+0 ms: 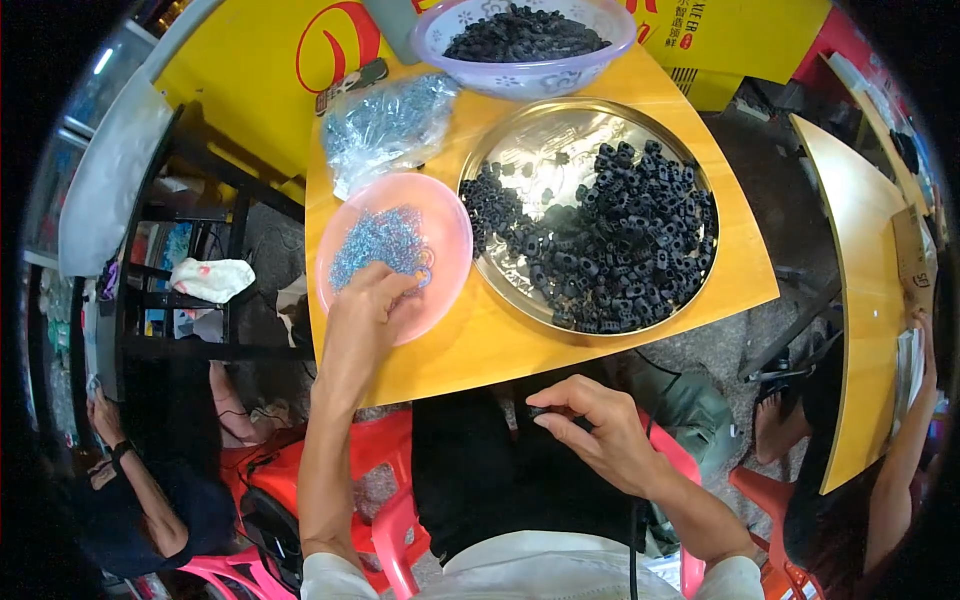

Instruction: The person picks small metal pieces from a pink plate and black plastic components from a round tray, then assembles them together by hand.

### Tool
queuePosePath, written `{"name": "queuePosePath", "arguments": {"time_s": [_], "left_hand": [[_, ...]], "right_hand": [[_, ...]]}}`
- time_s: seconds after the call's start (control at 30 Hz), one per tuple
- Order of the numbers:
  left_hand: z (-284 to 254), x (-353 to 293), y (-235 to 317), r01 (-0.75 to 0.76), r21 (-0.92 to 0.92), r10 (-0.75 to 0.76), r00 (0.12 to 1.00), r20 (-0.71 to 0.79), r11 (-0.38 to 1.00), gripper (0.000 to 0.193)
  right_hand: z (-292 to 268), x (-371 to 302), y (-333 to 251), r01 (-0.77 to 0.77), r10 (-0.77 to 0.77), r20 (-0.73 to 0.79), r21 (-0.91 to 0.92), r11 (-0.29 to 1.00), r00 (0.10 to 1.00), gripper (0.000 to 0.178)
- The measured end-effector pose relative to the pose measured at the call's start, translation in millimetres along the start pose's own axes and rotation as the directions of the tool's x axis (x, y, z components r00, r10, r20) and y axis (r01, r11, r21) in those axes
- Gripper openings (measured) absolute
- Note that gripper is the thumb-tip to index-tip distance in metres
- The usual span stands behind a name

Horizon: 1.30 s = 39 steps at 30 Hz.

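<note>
My left hand (368,305) is over a round pink plastic dish (452,215), fingertips drawn together at the edge of a heap of tiny blue-silver pieces (372,240) that look like small springs. Whatever its fingertips hold is too small to make out. Over my lap, just off the table's near edge, my right hand (600,425) pinches a small black plastic piece (535,409) between thumb and forefinger. Many similar black plastic pieces (620,240) lie in a large round metal tray (545,118) to the right of the dish.
Behind the tray stands a purple-rimmed basin (520,78) full of black parts. A clear plastic bag (390,125) of blue-silver pieces lies behind the dish. All rest on a yellow wooden table (440,370). Other people sit left and right, the right one at another board (850,290).
</note>
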<state>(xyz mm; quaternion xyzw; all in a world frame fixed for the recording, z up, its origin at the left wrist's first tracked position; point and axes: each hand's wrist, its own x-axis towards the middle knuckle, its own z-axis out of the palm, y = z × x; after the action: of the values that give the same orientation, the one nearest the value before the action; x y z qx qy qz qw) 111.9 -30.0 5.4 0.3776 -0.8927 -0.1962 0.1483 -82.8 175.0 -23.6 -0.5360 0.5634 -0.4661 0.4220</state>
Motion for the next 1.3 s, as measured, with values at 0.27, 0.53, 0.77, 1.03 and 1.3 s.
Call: {"name": "queuePosePath", "arguments": {"time_s": [0.27,0.53,0.77,1.03,1.3], "left_hand": [[8,10,6,0.094,-0.067,-0.094,0.996,-0.007,0.993,0.018],[6,3,5,0.074,-0.214,-0.102,0.988,-0.119,0.974,0.012],[4,-22,3,0.120,-0.858,-0.382,0.920,-0.093,0.499,0.015],[-2,-27,-12,0.023,-0.990,-0.523,0.850,-0.054,0.138,0.020],[2,-55,38,0.132,-0.987,-0.315,0.944,0.096,0.095,0.012]], "right_hand": [[-8,5,6,-0.029,0.029,0.043,-0.004,1.000,0.999,0.019],[-5,5,9,0.050,-0.049,-0.050,0.008,0.999,0.998,0.019],[6,0,4,-0.078,0.086,-0.119,0.070,0.995,0.989,0.020],[13,2,-2,-0.087,0.114,-0.137,0.187,0.979,0.984,0.018],[23,26,-30,-0.079,0.117,-0.047,0.488,0.869,0.992,0.019]]}}
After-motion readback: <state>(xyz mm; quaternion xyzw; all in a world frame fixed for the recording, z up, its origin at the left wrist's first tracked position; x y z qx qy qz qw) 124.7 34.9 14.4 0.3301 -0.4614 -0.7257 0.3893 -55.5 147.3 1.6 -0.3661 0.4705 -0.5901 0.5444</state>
